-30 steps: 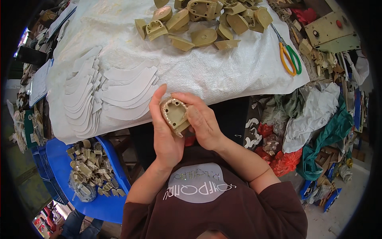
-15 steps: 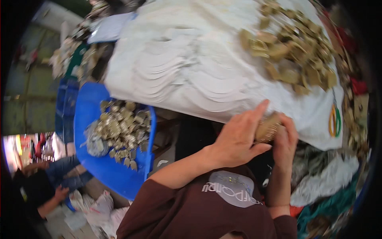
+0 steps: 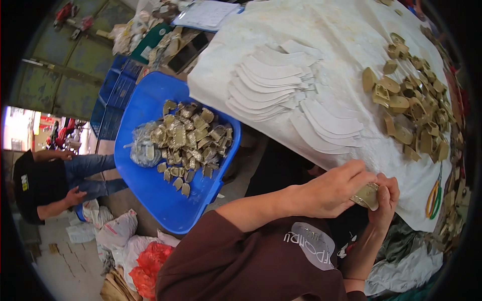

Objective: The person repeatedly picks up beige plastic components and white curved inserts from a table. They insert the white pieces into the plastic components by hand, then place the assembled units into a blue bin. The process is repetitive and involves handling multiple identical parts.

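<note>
Near the table's front edge, both my hands are closed around a small curved gold piece shaped like a shoe heel [image 3: 368, 196], with glittery edges. My right hand [image 3: 386, 203] grips its right end with thumb and fingers. Bent over its left side, the fingers of my left hand [image 3: 335, 188] pinch at the edge and partly hide it. Just beyond lie overlapping curved white strips [image 3: 329, 125], with a larger fanned stack of white strips [image 3: 266, 75] behind them. Loose tan heel-shaped pieces [image 3: 416, 108] are heaped on the table's right side.
A blue tub [image 3: 168, 213] at the left holds many glittery gold pieces [image 3: 188, 135] and a clear plastic bag [image 3: 145, 145]. Orange-and-green-handled scissors [image 3: 434, 198] lie at the white-covered table's [image 3: 351, 55] right edge. Another person [image 3: 47, 180] stands far left, near bags [image 3: 118, 231].
My view has shifted, so table and tub appear farther right. The gold piece has been turned between my hands, and my left fingers, stretched out before, now bend onto it.
</note>
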`<action>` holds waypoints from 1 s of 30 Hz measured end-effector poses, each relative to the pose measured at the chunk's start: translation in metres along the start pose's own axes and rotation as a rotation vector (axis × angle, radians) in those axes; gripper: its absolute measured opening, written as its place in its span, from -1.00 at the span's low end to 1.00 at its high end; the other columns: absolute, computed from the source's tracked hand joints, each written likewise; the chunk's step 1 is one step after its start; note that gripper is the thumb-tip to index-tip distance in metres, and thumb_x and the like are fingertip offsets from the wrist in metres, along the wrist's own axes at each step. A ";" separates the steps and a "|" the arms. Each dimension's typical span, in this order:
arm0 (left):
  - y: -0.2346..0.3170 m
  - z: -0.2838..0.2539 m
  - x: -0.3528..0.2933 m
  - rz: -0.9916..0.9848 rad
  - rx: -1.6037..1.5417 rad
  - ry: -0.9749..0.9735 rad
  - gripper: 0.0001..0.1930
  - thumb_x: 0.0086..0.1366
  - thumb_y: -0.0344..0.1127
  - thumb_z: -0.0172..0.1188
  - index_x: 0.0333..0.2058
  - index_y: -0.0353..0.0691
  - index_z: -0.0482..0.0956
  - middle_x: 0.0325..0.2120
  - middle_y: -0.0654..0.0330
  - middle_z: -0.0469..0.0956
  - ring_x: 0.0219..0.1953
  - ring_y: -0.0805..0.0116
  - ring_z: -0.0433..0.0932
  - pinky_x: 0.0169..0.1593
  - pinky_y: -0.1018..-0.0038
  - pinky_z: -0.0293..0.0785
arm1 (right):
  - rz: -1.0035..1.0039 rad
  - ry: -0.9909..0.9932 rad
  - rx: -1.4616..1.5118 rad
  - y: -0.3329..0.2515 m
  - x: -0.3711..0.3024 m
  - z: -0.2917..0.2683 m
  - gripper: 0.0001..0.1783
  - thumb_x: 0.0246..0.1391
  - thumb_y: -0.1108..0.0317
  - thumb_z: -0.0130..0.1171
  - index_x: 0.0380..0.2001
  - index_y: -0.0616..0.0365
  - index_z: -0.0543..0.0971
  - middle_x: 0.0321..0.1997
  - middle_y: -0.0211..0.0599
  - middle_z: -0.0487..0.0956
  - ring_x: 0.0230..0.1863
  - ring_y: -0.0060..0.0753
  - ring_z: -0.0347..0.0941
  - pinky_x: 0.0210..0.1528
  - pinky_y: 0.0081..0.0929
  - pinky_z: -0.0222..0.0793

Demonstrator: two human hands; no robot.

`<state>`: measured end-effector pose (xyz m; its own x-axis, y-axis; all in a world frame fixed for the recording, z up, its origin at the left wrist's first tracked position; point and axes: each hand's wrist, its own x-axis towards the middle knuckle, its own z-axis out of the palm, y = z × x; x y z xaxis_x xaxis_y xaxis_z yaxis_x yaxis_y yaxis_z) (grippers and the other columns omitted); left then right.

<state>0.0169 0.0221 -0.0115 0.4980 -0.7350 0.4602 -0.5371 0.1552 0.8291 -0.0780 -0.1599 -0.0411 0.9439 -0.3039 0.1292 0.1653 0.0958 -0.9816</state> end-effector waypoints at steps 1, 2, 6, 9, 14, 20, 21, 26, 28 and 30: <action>-0.001 0.003 0.000 -0.007 -0.012 0.005 -0.39 -0.11 -0.58 0.27 -0.01 -0.27 0.30 -0.25 -0.02 0.29 -0.22 -0.03 0.41 -0.17 0.27 0.38 | -0.016 0.042 -0.078 -0.002 -0.003 0.001 -0.82 0.16 0.34 0.05 -0.41 0.25 0.47 -0.42 -0.35 0.46 -0.39 -0.59 0.29 -0.28 -0.58 0.21; -0.001 0.006 0.001 -0.007 -0.027 0.007 -0.39 -0.11 -0.59 0.27 -0.01 -0.27 0.30 -0.24 -0.02 0.28 -0.22 -0.04 0.41 -0.17 0.26 0.38 | -0.039 0.090 -0.160 -0.003 -0.006 0.002 -0.83 0.16 0.35 0.05 -0.40 0.25 0.48 -0.40 -0.34 0.48 -0.37 -0.58 0.31 -0.25 -0.56 0.22; -0.007 0.014 0.002 0.004 0.002 0.083 -0.45 -0.15 -0.54 0.30 -0.11 -0.28 0.32 -0.28 0.01 0.33 -0.27 -0.02 0.44 -0.24 0.26 0.43 | -0.061 0.179 -0.241 0.002 -0.008 -0.002 -0.85 0.18 0.39 0.01 -0.40 0.26 0.47 -0.35 -0.28 0.50 -0.25 -0.50 0.36 -0.04 -0.46 0.25; -0.007 0.015 0.002 0.011 0.018 0.138 -0.49 -0.19 -0.50 0.31 -0.19 -0.27 0.34 -0.34 0.05 0.37 -0.32 0.01 0.46 -0.31 0.24 0.44 | 0.068 0.147 -0.006 0.006 -0.011 -0.009 -0.64 0.20 0.12 0.01 -0.23 0.27 0.42 -0.26 -0.24 0.47 -0.19 -0.46 0.37 -0.06 -0.44 0.28; 0.001 0.023 0.003 -0.014 0.025 0.243 -0.54 -0.21 -0.47 0.32 -0.26 -0.29 0.36 -0.43 0.09 0.38 -0.36 0.02 0.47 -0.35 0.26 0.43 | 0.079 0.133 0.201 0.006 -0.013 -0.003 -0.56 0.22 0.05 -0.03 -0.18 0.28 0.42 -0.23 -0.27 0.45 -0.21 -0.47 0.38 -0.11 -0.49 0.31; 0.002 0.043 -0.003 -0.016 0.215 0.416 -0.57 -0.23 -0.46 0.31 -0.32 -0.32 0.35 -0.44 0.07 0.39 -0.38 0.04 0.48 -0.40 0.29 0.42 | -0.002 0.329 -0.304 0.005 -0.011 0.023 -0.64 0.27 0.16 -0.13 -0.27 0.27 0.48 -0.20 -0.33 0.45 -0.20 -0.52 0.36 -0.11 -0.54 0.29; 0.002 0.044 -0.003 0.010 0.230 0.451 -0.58 -0.23 -0.46 0.30 -0.33 -0.32 0.34 -0.43 0.07 0.39 -0.39 0.05 0.48 -0.41 0.29 0.42 | 0.012 0.307 -0.193 0.007 -0.011 0.021 -0.64 0.27 0.16 -0.14 -0.23 0.27 0.47 -0.19 -0.32 0.45 -0.18 -0.51 0.37 -0.09 -0.53 0.29; 0.005 0.039 -0.001 -0.050 0.213 0.459 -0.61 -0.23 -0.43 0.30 -0.37 -0.30 0.35 -0.49 0.10 0.40 -0.45 0.07 0.48 -0.45 0.29 0.41 | 0.133 0.159 0.396 0.012 -0.014 0.011 -0.52 0.29 0.10 -0.19 0.05 0.28 0.35 -0.01 -0.23 0.43 0.01 -0.40 0.38 0.09 -0.39 0.28; 0.008 0.038 -0.001 -0.071 0.232 0.491 -0.63 -0.21 -0.42 0.29 -0.38 -0.29 0.35 -0.52 0.11 0.39 -0.48 0.08 0.47 -0.47 0.30 0.41 | 0.080 0.031 0.430 0.009 -0.014 0.016 -0.51 0.29 0.12 -0.20 0.11 0.28 0.31 0.07 -0.20 0.40 0.08 -0.38 0.34 0.15 -0.36 0.24; 0.009 0.041 -0.001 -0.044 0.279 0.545 -0.67 -0.18 -0.42 0.28 -0.40 -0.28 0.35 -0.54 0.12 0.38 -0.51 0.09 0.45 -0.48 0.30 0.40 | 0.068 0.058 0.363 0.006 -0.015 0.025 -0.51 0.29 0.15 -0.19 0.13 0.29 0.29 0.09 -0.20 0.38 0.09 -0.38 0.33 0.16 -0.36 0.23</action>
<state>-0.0165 -0.0025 -0.0178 0.7606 -0.2825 0.5846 -0.6294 -0.1003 0.7706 -0.0842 -0.1312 -0.0454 0.9403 -0.3372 0.0469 0.2030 0.4448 -0.8723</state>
